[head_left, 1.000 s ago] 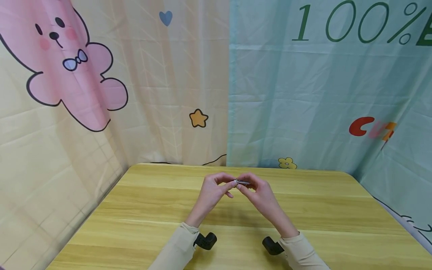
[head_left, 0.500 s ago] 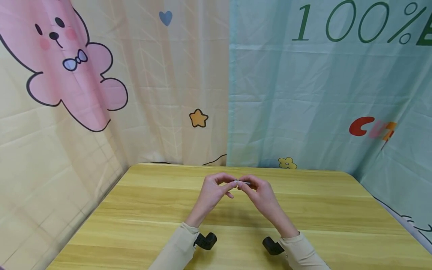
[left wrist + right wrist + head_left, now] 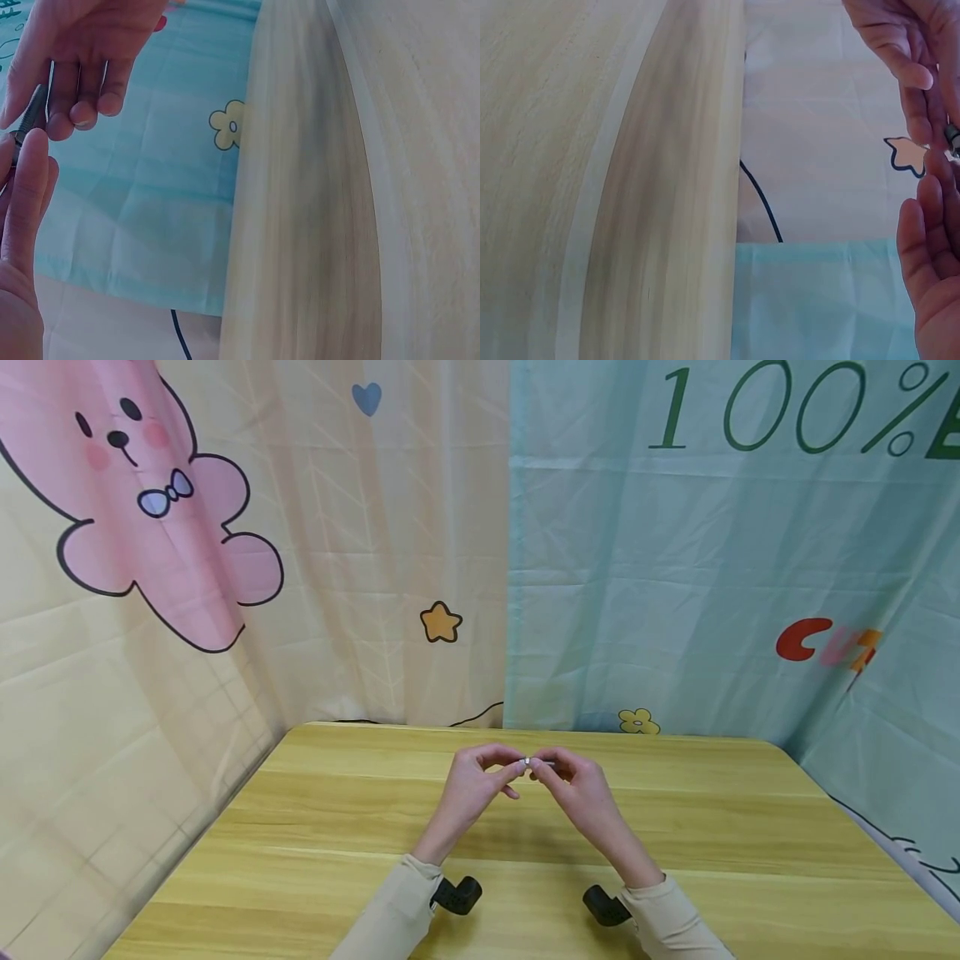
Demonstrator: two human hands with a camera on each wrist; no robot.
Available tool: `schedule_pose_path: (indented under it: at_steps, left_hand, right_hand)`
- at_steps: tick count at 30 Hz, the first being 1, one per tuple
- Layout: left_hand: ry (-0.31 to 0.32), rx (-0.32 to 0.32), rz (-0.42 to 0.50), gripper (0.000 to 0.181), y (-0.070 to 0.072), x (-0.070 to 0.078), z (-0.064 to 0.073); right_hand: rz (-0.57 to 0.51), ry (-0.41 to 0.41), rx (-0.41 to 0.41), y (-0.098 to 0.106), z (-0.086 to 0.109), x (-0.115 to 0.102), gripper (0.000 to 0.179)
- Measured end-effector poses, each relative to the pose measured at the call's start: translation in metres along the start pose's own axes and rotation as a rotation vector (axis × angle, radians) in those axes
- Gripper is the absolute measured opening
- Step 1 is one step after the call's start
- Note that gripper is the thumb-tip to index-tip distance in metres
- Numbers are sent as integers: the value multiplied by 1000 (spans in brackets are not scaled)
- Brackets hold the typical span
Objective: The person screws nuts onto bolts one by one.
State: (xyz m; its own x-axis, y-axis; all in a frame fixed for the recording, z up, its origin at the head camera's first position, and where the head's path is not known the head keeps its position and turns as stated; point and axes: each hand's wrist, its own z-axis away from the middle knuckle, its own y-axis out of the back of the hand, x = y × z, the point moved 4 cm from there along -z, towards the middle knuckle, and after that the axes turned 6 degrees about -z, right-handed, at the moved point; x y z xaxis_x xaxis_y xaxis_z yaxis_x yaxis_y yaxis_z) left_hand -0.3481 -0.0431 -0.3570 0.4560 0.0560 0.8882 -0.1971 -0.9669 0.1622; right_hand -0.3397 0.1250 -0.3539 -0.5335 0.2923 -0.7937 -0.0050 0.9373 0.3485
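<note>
A small metal bolt (image 3: 527,762) lies sideways between the fingertips of both hands, held above the table. In the left wrist view the threaded shank of the bolt (image 3: 31,109) points towards the right hand. My left hand (image 3: 476,781) pinches its thicker left end between thumb and index finger. My right hand (image 3: 573,787) pinches it from the other side, thumb and index finger close to that end. A thicker metal piece of the bolt (image 3: 952,139) shows at the edge of the right wrist view; whether it is a head or a nut, I cannot tell.
Below the hands is a wood-grain table (image 3: 337,827). Printed curtains (image 3: 442,527) hang behind its far edge and along both sides. Black wrist devices (image 3: 459,896) sit by the light sleeves.
The right thumb has shifted up and forward along the bolt, over a turn of the fingertips, and covers more of the shank. The left hand has stayed in place.
</note>
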Motion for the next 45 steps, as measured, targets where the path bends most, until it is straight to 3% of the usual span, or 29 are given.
schedule_pose_path:
  at_steps: [8, 11, 16, 21, 29, 38, 45]
  left_hand:
    - [57, 19, 16, 15, 3, -1, -1]
    - [63, 15, 4, 15, 4, 7, 2]
    - [51, 17, 6, 14, 5, 26, 9]
    - [74, 15, -1, 14, 6, 24, 10]
    - [116, 12, -20, 13, 5, -14, -2]
    - [171, 15, -38, 12, 5, -36, -10]
    - [225, 14, -110, 16, 9, -51, -21]
  right_hand:
    - [-32, -50, 21, 9, 3, -8, 18]
    - [-56, -64, 18, 12, 4, -17, 16]
    - [-97, -57, 11, 13, 2, -4, 17]
    - [-106, -89, -12, 10, 1, 5, 16]
    - [-89, -139, -38, 6, 1, 14, 16]
    - [-40, -233, -69, -1, -8, 37, 15]
    - [2, -284, -120, -8, -23, 52, 11]
